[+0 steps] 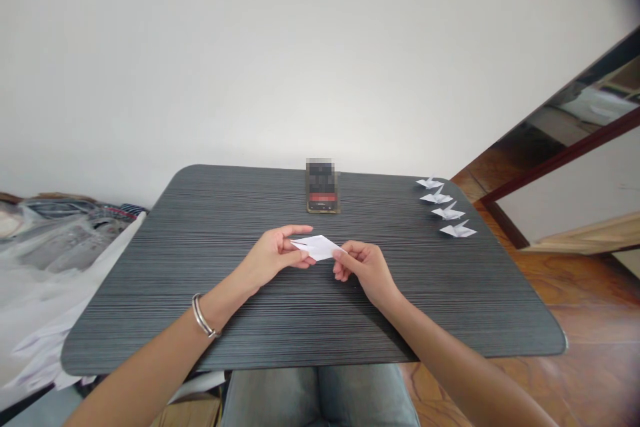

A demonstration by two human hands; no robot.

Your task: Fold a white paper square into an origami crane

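A folded piece of white paper (pixel 320 247), flat and diamond-shaped, is held between both hands above the dark table (pixel 240 200). My left hand (pixel 275 253) grips its left end, thumb on top and the index finger stretched out along the far side. At the right tip, my right hand (pixel 364 265) pinches the paper between thumb and curled fingers. The underside of the paper is hidden. A silver bracelet (pixel 203 317) circles my left wrist.
Several white paper cranes (pixel 448 211) stand in a line near the table's right edge. Beyond my hands a phone (pixel 323 188) leans upright, its screen blurred. Left of the table lies a heap of plastic-wrapped cloth (pixel 55 233). A white wall (pixel 300 53) rises behind.
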